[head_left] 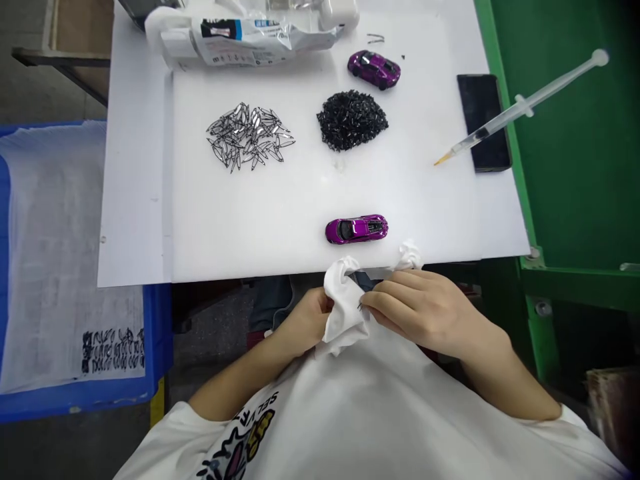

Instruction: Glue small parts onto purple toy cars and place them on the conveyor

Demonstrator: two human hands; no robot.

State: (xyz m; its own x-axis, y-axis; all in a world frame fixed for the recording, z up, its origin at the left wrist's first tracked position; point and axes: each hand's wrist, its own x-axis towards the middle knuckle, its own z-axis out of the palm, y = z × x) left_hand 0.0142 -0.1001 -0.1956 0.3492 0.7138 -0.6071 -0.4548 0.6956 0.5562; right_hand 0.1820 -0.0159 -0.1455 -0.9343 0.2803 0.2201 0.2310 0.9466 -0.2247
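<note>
My left hand (310, 319) is closed on a bunched white cloth (343, 303), just off the table's front edge. My right hand (425, 308) meets the cloth from the other side, its thumb and fingers pinched together. A tiny dark piece (360, 306) shows at those fingertips, against the cloth; its exact kind is too small to tell. Another crumpled white bit (410, 255) sticks up behind the right knuckles. Beyond my hands, near the edge, a purple toy car (357, 229) lies on the white board with its roof up.
A second purple car (374, 69) stands farther back, behind a heap of small black parts (352, 121). Thin outlined parts (250, 137) lie to its left. A syringe (493, 125) rests across a black phone (485, 123). Packaging (265, 40) lies behind; a blue tray (159, 347) stands left.
</note>
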